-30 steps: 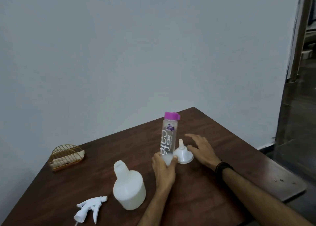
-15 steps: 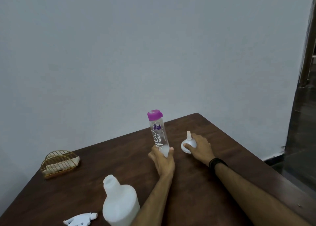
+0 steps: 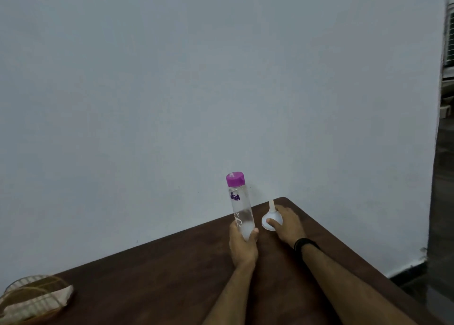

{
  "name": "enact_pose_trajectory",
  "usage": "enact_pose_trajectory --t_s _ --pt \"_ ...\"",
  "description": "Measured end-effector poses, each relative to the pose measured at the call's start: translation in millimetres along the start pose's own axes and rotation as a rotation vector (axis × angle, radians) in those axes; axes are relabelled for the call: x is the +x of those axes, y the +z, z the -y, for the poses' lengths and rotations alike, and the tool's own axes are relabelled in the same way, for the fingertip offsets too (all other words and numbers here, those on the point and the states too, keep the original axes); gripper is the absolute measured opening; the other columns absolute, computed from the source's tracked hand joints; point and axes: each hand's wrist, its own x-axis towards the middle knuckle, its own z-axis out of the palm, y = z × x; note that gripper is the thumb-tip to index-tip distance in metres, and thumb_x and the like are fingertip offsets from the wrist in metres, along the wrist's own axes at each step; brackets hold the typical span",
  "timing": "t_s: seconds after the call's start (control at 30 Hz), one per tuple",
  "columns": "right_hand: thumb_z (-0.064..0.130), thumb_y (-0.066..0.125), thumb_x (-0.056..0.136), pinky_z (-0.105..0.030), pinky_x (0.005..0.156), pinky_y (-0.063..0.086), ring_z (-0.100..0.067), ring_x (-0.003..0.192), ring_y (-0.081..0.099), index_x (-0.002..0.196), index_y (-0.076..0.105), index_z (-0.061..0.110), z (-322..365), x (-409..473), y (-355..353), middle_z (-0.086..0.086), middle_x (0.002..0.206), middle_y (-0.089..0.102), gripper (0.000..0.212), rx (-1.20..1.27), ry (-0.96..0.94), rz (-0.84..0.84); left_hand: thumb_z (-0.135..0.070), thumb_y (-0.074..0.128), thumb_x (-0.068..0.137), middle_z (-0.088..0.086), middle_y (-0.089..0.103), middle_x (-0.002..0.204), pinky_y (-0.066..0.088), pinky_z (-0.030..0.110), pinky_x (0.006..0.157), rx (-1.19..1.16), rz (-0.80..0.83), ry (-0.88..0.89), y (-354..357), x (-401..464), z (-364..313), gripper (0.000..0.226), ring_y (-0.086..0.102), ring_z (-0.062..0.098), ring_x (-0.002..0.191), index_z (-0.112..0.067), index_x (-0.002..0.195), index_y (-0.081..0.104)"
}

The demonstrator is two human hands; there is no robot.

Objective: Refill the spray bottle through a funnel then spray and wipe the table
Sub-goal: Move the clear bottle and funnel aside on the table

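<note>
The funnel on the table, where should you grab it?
Grab the funnel by its wide cone, coming from the right, as the right hand does. It sits wide mouth down with its thin spout pointing up, and the left hand holds the water bottle on its left.

Left hand (image 3: 243, 247) curled around bottle (image 3: 240, 208); right hand (image 3: 287, 224) gripping funnel (image 3: 270, 220), forearms extended.
</note>
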Motion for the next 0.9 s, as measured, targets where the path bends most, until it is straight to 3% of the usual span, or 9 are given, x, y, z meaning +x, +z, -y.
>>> enact_pose_trajectory --t_s 0.1,0.23,0.37,0.5,0.67,0.8,0.9 --pt "0.035 0.064 0.096 -0.04 0.109 0.042 -0.027 0.132 0.051 0.147 0.046 0.012 -2 14 3 -0.009 0.144 0.055 0.059 -0.026 0.008 -0.006 -0.039 0.07 0.088 -0.007 0.061 0.125 0.048 0.036 0.098 0.092 0.014 -0.029 11 16 0 0.056 0.059 0.023 0.119 -0.025 0.137 0.047" --pt "0.035 0.062 0.098 -0.039 0.107 0.044 -0.027 0.13 0.053 0.144 0.049 0.012 -5 23 8 -0.009 0.142 0.057 0.053 -0.04 0.015 -0.025 -0.051 0.067 0.086 -0.004 0.064 0.132 0.048 0.035 0.1 0.229 -0.042 -0.027 20 25 2 0.058 0.062 0.024 0.118 -0.029 0.136 0.047" --pt "0.041 0.059 0.099 -0.04 0.113 0.038 -0.029 0.14 0.043 0.149 0.04 0.008 -6 19 9 -0.013 0.152 0.046 0.064 -0.04 0.032 -0.05 -0.047 0.078 0.079 0.0 0.062 0.135 0.048 0.036 0.1 0.185 -0.045 -0.048 18 23 1 0.075 0.059 0.025 0.122 -0.023 0.141 0.043" --pt "0.043 0.058 0.098 -0.042 0.116 0.036 -0.031 0.143 0.038 0.149 0.038 0.004 -3 1 5 -0.017 0.154 0.042 0.068 -0.059 0.059 -0.16 -0.035 0.086 0.074 0.011 0.044 0.152 0.039 0.038 0.113 0.122 -0.021 -0.11 4 11 -1 0.105 0.044 0.028 0.139 -0.009 0.154 0.023" --pt "0.03 0.066 0.094 -0.039 0.114 0.037 -0.03 0.136 0.045 0.14 0.047 0.003 2 -40 2 -0.017 0.144 0.051 0.057 -0.073 -0.044 -0.154 -0.025 0.068 0.091 0.01 0.022 0.163 0.02 0.031 0.121 0.375 0.131 -0.024 -20 -31 3 0.087 0.021 0.023 0.151 -0.007 0.157 0.014" --pt "0.032 0.065 0.095 -0.038 0.113 0.038 -0.028 0.135 0.046 0.142 0.047 0.006 14 -88 -1 -0.014 0.143 0.051 0.056 -0.104 -0.082 -0.061 -0.031 0.051 0.1 0.01 0.03 0.16 0.017 0.034 0.124 0.531 0.253 0.107 -40 -78 5 0.061 0.022 0.022 0.15 -0.008 0.152 0.029" --pt "0.039 0.063 0.095 -0.038 0.113 0.04 -0.024 0.135 0.048 0.146 0.045 0.014 28 -128 -4 -0.008 0.147 0.051 0.06 -0.12 -0.083 0.063 -0.03 0.044 0.102 0.012 0.032 0.159 0.015 0.035 0.125 0.596 0.328 0.165 -63 -115 5 0.053 0.022 0.024 0.15 -0.008 0.15 0.035"
